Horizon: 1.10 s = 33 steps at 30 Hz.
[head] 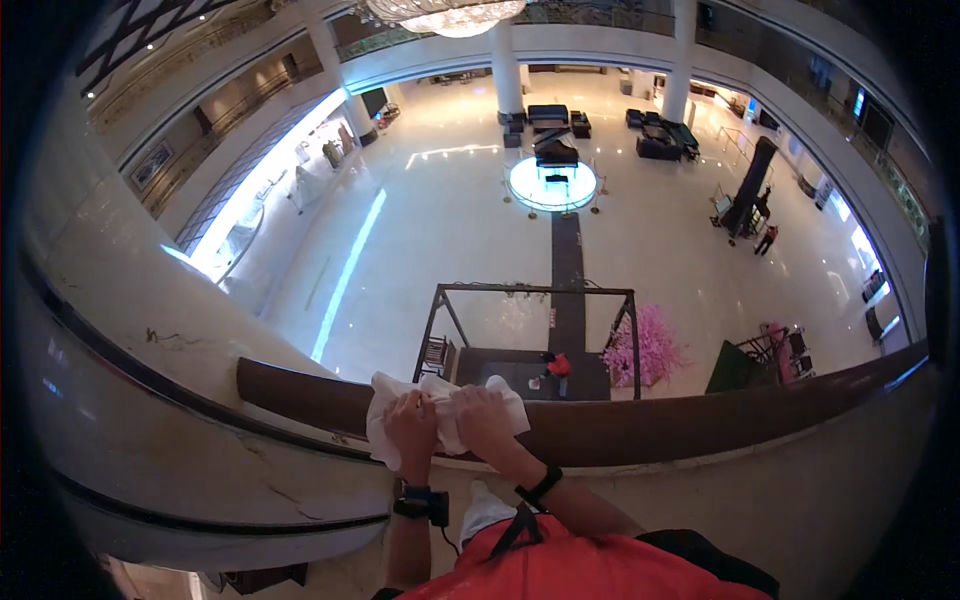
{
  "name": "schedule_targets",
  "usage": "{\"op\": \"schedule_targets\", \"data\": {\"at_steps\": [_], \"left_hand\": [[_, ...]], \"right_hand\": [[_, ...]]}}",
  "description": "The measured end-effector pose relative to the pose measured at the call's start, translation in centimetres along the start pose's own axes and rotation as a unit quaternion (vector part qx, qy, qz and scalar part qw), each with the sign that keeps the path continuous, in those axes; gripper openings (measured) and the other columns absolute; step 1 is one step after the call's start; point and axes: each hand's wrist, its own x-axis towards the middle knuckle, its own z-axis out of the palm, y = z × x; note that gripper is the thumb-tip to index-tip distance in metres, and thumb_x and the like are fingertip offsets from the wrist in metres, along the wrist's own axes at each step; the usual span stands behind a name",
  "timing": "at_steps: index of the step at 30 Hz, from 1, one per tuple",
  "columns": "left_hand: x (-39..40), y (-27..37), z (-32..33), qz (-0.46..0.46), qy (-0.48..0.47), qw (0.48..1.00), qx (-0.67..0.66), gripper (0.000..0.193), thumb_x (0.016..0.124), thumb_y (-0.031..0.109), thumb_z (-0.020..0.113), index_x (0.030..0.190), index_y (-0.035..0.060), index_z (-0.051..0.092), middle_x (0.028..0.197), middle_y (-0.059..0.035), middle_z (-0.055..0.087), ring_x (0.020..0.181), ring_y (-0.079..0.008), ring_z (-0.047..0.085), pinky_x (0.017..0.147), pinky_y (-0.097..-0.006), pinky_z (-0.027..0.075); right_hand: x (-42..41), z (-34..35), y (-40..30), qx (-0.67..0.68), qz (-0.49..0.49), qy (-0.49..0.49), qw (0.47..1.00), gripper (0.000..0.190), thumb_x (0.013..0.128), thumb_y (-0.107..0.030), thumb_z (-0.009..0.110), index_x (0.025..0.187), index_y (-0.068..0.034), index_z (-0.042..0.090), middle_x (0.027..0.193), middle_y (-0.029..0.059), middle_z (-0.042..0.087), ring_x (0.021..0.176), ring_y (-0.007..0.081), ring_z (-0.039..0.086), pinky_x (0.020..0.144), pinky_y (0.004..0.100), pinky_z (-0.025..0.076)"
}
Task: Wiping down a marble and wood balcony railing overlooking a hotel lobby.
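Note:
Across the dark brown handrail [630,435] of a balcony lies a crumpled white cloth [448,412]. My left hand [411,427] grips its left part, the fingers curled into the folds. Just to the right, my right hand [484,421] presses on the same cloth with bent fingers. A gap of white cloth shows between the two hands. Both rest over the rail near its left end. The surface under the cloth is hidden.
A marble column [172,322] stands left of the rail. Far below, beyond the rail, lies a lobby floor [450,225] with a grand piano [556,150], a dark metal frame [536,287] and a pink blossom tree [646,349]. A person in red [556,366] bends under the frame.

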Motion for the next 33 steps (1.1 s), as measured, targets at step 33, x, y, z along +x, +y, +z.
{"op": "schedule_targets", "data": {"at_steps": [33], "left_hand": [[-1.3, 14.4, 2.6, 0.214, -0.198, 0.951, -0.1, 0.021, 0.097, 0.024, 0.062, 0.086, 0.0067, 0.067, 0.09, -0.0133, 0.069, 0.09, -0.0355, 0.067, 0.083, -0.0496, 0.052]], "right_hand": [[-10.0, -9.8, 7.0, -0.096, 0.203, 0.085, 0.971, 0.034, 0.089, -0.024, 0.069, 0.118, -0.005, 0.069, 0.125, 0.0131, 0.067, 0.126, 0.0311, 0.06, 0.111, 0.0493, 0.042]]}}
